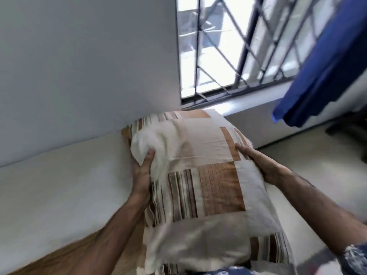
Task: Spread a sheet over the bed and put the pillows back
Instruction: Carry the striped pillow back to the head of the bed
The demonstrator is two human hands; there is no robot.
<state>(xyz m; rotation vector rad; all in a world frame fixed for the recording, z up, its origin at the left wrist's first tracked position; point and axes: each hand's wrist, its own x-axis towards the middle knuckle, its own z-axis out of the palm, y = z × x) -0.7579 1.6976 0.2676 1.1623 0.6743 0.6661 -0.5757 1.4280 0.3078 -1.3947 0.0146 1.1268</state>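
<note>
Bed by wall | hands: left, right grip pillow sides

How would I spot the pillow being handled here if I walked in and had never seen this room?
Find the barred window beside the grey wall; below it lies the pale bed. Above the bed, the pillow is gripped at its sides by the left hand and right hand. Its cream cover with brown and striped patches sets it apart from the blue curtain.
</note>
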